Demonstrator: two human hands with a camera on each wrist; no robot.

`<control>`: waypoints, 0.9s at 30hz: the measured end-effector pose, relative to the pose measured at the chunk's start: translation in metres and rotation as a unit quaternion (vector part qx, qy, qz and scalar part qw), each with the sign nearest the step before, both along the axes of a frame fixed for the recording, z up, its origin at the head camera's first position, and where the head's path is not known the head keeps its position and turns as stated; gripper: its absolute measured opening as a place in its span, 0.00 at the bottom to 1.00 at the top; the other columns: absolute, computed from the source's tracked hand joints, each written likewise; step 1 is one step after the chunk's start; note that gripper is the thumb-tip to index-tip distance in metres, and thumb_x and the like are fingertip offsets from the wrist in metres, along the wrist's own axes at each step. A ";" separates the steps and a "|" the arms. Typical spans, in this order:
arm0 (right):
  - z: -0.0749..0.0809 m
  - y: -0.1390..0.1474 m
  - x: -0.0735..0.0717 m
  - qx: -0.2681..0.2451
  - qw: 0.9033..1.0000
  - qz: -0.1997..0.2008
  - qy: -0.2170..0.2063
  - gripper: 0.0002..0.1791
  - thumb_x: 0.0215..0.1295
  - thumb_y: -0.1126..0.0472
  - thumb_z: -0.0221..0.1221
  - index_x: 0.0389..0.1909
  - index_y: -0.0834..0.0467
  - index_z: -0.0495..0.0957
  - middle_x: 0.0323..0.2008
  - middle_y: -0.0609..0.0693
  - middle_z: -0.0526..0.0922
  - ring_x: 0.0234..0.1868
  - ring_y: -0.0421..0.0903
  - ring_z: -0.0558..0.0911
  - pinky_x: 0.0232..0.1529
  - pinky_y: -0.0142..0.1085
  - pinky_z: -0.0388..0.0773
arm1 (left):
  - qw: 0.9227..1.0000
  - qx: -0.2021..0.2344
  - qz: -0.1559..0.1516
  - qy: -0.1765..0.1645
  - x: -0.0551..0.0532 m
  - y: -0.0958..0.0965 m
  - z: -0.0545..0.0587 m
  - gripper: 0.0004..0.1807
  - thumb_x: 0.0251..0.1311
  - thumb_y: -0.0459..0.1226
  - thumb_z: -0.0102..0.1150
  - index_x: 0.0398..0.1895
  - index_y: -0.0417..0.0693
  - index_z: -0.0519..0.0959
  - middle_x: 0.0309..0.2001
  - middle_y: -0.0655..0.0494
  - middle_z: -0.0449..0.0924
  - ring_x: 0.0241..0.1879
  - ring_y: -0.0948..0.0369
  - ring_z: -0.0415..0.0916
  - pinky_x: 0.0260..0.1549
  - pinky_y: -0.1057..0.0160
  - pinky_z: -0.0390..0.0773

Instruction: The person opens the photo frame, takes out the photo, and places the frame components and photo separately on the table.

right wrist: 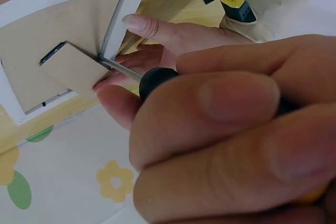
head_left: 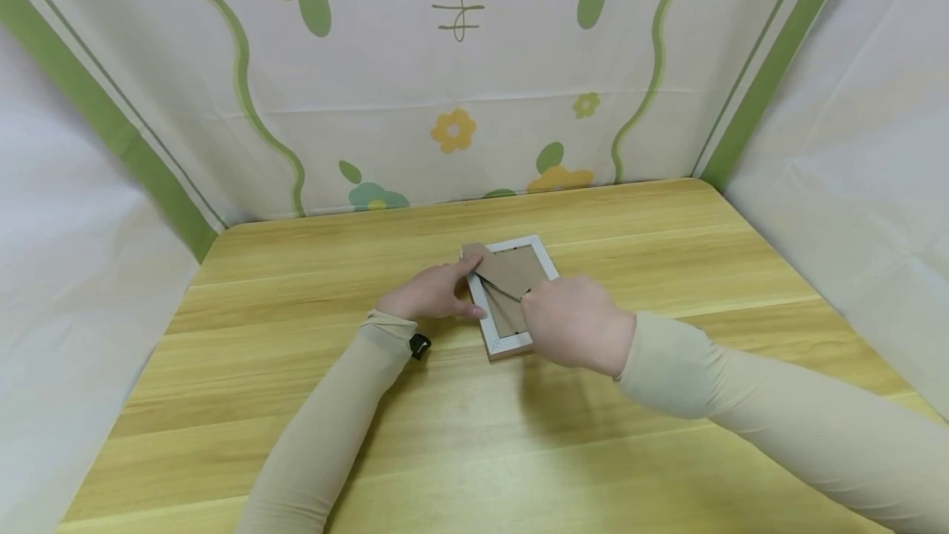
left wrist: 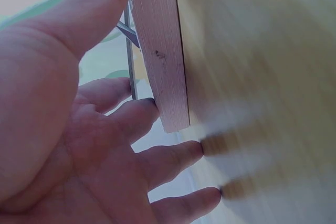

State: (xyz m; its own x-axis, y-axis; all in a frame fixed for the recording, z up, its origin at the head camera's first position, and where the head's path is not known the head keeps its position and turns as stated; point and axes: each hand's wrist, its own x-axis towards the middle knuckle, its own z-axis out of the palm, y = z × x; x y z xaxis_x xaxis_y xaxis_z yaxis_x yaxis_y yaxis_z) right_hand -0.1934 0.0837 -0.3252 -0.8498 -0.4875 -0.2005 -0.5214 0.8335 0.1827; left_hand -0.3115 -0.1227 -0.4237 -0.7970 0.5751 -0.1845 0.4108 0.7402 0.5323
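Note:
A small picture frame [head_left: 511, 343] lies back side up on the table, with a pale rim and brown backing board. Its brown stand flap [head_left: 507, 269] slants across the back. My right hand [head_left: 574, 324] grips a screwdriver by its dark handle [right wrist: 155, 81]. The metal shaft [right wrist: 126, 70] points toward the frame's left side, its tip at the rim beside the flap. My left hand [head_left: 433, 291] rests at that side with fingers spread and fairly straight. Its thumb [left wrist: 97, 11] lies on the rim, a fingertip touches the flap, and other fingertips reach the tabletop.
The wooden table [head_left: 445, 452] extends around the frame on every side. A cloth backdrop [head_left: 371, 64] with flowers hangs behind its far edge, and white cloth walls flank it. A black strap device [head_left: 419, 345] sits on the left wrist.

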 end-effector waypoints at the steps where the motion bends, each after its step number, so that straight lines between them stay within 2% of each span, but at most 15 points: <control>1: 0.000 0.000 0.000 0.000 1.000 -0.002 -0.004 0.15 0.60 0.63 0.60 0.15 0.54 0.71 0.14 0.46 0.70 0.16 0.40 0.65 0.12 0.35 0.70 | 1.000 0.001 0.001 0.000 0.000 0.000 0.000 0.56 0.55 0.53 0.71 0.81 0.56 0.46 0.76 0.52 0.53 0.72 0.52 0.56 0.68 0.52 0.60; 5: 0.002 0.000 0.001 -0.006 1.000 -0.002 -0.003 0.16 0.60 0.65 0.59 0.14 0.54 0.70 0.13 0.46 0.69 0.16 0.40 0.63 0.12 0.34 0.68 | 1.000 0.002 0.001 0.000 0.001 0.000 0.001 0.56 0.55 0.53 0.71 0.81 0.55 0.47 0.77 0.52 0.53 0.72 0.51 0.56 0.68 0.52 0.60; 12: 0.000 -0.003 0.004 0.005 0.999 0.017 0.034 0.19 0.61 0.66 0.59 0.12 0.53 0.69 0.12 0.44 0.67 0.15 0.39 0.61 0.11 0.33 0.67 | 1.000 0.001 0.001 0.000 0.001 0.000 0.001 0.56 0.55 0.53 0.71 0.81 0.55 0.47 0.77 0.53 0.52 0.72 0.52 0.56 0.68 0.52 0.60; 16: 0.000 -0.004 0.004 0.004 0.999 0.020 0.039 0.19 0.60 0.66 0.59 0.11 0.53 0.69 0.12 0.44 0.67 0.15 0.38 0.61 0.11 0.33 0.67 | 1.000 0.000 0.004 -0.002 0.001 0.000 0.001 0.56 0.55 0.53 0.71 0.81 0.56 0.46 0.77 0.53 0.51 0.72 0.51 0.56 0.68 0.52 0.61; 20: 0.000 -0.004 0.003 -0.001 1.000 0.016 0.023 0.18 0.60 0.66 0.59 0.12 0.53 0.69 0.12 0.44 0.68 0.15 0.39 0.62 0.11 0.33 0.67 | 1.000 -0.004 0.007 -0.001 0.001 0.001 0.001 0.56 0.54 0.54 0.71 0.81 0.57 0.47 0.77 0.53 0.52 0.72 0.51 0.57 0.67 0.52 0.61; 27: 0.002 0.000 0.000 -0.007 1.000 -0.017 -0.022 0.13 0.60 0.65 0.59 0.17 0.54 0.73 0.16 0.46 0.71 0.17 0.40 0.66 0.13 0.35 0.70 | 1.000 -0.010 0.005 0.002 0.001 0.001 0.002 0.56 0.55 0.54 0.70 0.81 0.57 0.46 0.76 0.52 0.53 0.72 0.51 0.57 0.67 0.52 0.61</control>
State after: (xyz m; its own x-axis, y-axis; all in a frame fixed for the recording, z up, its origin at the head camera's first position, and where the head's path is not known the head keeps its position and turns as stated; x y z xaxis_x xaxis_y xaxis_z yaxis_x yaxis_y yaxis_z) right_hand -0.1936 0.0841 -0.3232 -0.8561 -0.4622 -0.2310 -0.5005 0.8530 0.1479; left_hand -0.3107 -0.1215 -0.4221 -0.8037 0.5632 -0.1920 0.4059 0.7548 0.5153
